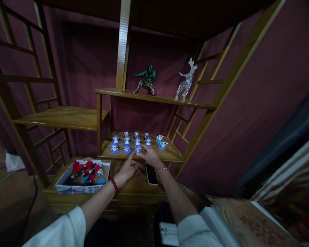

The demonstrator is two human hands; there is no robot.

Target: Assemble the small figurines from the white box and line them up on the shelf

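Observation:
On the lower shelf stand several small figurines with purple round bases, in rows. My right hand (pixel 150 156) has its thumb and fingers closed around the front-row figurine (pixel 138 149) furthest right. My left hand (pixel 129 168) is beside it at the shelf's front edge, index finger stretched toward that figurine's base and the other fingers loosely bent. It holds nothing. A second purple figurine (pixel 127 149) is just left of the held one, and another (pixel 114 148) is further left. Two figurines with blue bases, one of them in front (pixel 162 145), stand on the right.
An open box (pixel 82 189) with red, black and blue figurines sits on the cabinet top at left. A phone (pixel 151 174) lies under my right wrist. Above, the upper shelf (pixel 167 98) bears a green crouching statue (pixel 147 79) and a clear deer figure (pixel 186 82).

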